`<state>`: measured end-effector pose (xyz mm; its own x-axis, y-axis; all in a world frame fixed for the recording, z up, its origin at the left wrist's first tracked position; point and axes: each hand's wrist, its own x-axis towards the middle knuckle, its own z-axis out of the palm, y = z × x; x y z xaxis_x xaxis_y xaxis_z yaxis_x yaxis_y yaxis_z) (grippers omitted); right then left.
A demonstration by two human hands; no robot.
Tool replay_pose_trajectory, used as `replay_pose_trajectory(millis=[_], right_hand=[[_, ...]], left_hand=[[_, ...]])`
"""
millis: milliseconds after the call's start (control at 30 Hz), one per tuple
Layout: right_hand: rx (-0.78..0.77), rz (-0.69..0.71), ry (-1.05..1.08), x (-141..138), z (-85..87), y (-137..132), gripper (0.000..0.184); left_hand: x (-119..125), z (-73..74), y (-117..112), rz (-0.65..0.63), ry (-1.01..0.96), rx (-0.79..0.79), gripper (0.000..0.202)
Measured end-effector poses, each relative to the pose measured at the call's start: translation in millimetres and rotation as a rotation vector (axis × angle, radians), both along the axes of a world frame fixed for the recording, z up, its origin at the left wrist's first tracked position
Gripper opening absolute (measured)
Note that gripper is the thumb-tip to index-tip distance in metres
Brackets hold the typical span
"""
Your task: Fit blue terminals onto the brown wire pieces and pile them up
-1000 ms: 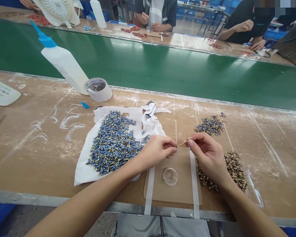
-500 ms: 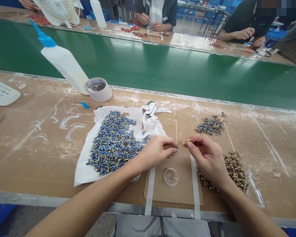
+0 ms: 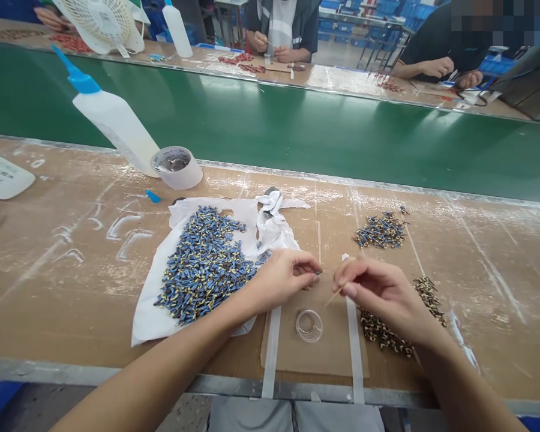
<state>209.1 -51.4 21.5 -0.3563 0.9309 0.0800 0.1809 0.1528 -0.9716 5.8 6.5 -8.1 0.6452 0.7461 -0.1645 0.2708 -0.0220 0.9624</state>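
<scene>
My left hand [image 3: 288, 275] is closed in a pinch on a tiny blue part [image 3: 317, 273], of which only the tip shows. Between thumb and fingers of my right hand [image 3: 378, 289] is a thin wooden toothpick [image 3: 334, 296], its point slanting down to the left. Below both hands a small clear cup [image 3: 309, 326] stands on a cardboard piece [image 3: 315, 360] taped to the table. Left of it, a heap of small blue and yellow parts [image 3: 207, 264] lies on a white cloth [image 3: 146, 318]. Two more piles of small parts [image 3: 380, 230] lie at the right, one partly behind my right hand.
A white bottle with a blue nozzle [image 3: 117, 129] leans against a tape roll [image 3: 178, 168]. A blue cap [image 3: 152, 196] lies near them. Beyond runs a green conveyor belt [image 3: 270, 126]; several people work across it, near a fan [image 3: 99, 24].
My right hand has drawn the toothpick away from the part in my left hand, and its point now tips downward toward the cup. My left hand stays nearly in place.
</scene>
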Motion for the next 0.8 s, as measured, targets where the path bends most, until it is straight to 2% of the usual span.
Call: replay_pose_trajectory(millis=[100,200,300,400,500,567,667,800], right_hand=[[0.041,0.205,-0.117,-6.1,5.9,-3.5,0.006],[0.081,0.286,-0.227,-16.6,4.4,-5.1,0.006],[0.078,0.325,-0.226,-17.8,4.4,-1.0,0.007],[0.039,0.241,-0.246,3.9,10.6,6.8,0.013],[-0.051,-0.015,-0.424,46.2,15.5,12.6,0.019],[-0.132,-0.123,-0.563,73.9,14.3,13.8,0.02],[-0.227,-0.11,-0.67,94.8,8.1,13.1,0.015],[-0.222,-0.044,-0.678,85.9,-0.6,13.9,0.011]], left_hand=[[-1.2,0.5,0.1,-0.015,0.003,0.01,0.017],[-2.6,0.7,0.9,-0.02,-0.003,0.011,0.018],[-3.2,0.6,2.2,-0.024,-0.002,0.008,0.017],[-2.6,0.7,3.0,-0.032,0.017,0.007,0.016],[-1.7,0.4,3.0,-0.024,0.04,0.009,0.015],[-1.3,-0.2,2.6,-0.018,0.047,0.007,0.015],[-1.2,-1.4,2.3,-0.023,0.056,0.007,0.015],[-1.5,-1.3,2.9,-0.039,0.062,-0.004,0.016]])
